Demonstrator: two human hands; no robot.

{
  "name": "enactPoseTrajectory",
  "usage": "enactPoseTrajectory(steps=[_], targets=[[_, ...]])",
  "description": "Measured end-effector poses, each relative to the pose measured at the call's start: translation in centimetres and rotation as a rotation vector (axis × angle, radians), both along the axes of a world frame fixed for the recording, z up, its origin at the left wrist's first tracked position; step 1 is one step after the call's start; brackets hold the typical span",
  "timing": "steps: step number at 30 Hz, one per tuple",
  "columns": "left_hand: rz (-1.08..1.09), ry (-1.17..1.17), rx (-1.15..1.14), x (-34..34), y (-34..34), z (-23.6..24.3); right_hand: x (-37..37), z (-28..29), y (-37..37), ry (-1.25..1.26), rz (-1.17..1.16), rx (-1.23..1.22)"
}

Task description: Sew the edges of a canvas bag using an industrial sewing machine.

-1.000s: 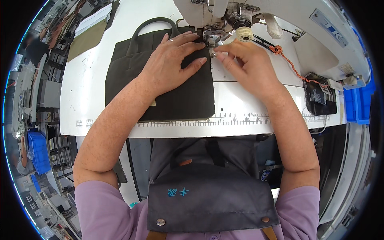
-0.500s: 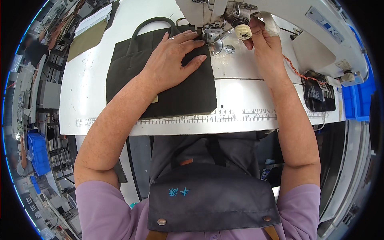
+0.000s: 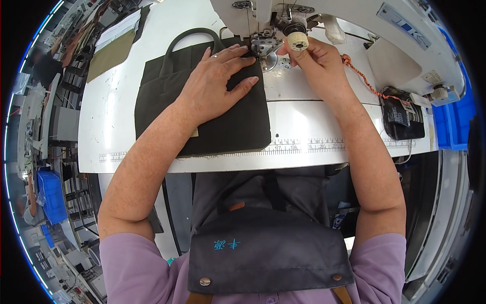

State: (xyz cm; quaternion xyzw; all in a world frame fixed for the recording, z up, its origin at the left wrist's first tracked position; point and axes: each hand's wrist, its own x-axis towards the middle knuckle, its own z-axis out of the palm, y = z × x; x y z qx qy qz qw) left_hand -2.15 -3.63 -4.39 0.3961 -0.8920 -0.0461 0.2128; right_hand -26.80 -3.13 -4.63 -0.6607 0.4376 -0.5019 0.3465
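A white worktop (image 3: 121,126) fills the top of the view. It has a ruler strip (image 3: 304,147) printed along its near edge. A black cloth bag (image 3: 238,126) lies flat on the worktop, with its 1 looped handle (image 3: 177,40) pointing away from the person. The bag's far right corner sits under the needle part of a white sewing machine (image 3: 405,30), which stands at the back of the worktop.

The left hand (image 3: 217,86) lies flat on the bag, fingers (image 3: 238,53) spread open and pressing the cloth down near the needle. It grips nothing. The right hand (image 3: 316,63) is up by the machine, just right of the needle. Its fingers are closed around a small cream knob (image 3: 297,40) on the machine's front.

An orange cord (image 3: 364,78) runs from behind the right hand toward the right side of the worktop. A small black box (image 3: 402,114) sits there, near the machine's base. A flat olive cloth piece (image 3: 109,58) lies at the far left of the worktop, well apart from the bag.

The person wears a purple shirt and a dark grey apron (image 3: 263,253) with 2 metal snaps. Blue bins (image 3: 453,121) stand to the right of the worktop. On the left the room is crowded with shelves and gear, and a blue crate (image 3: 50,195) sits low on the floor there.
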Motion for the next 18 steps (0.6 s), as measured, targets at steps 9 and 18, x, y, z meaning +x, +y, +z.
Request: enactPoseTrajectory(steps=[9,18], targets=[[0.011,0.007,0.023,0.0,-1.6,0.1,0.1,-0.1,0.3,0.138,-0.026,0.011],[-0.021,0.074,-0.008,0.2,-1.7,0.0,0.3,0.5,0.6,0.35,-0.112,-0.048]])
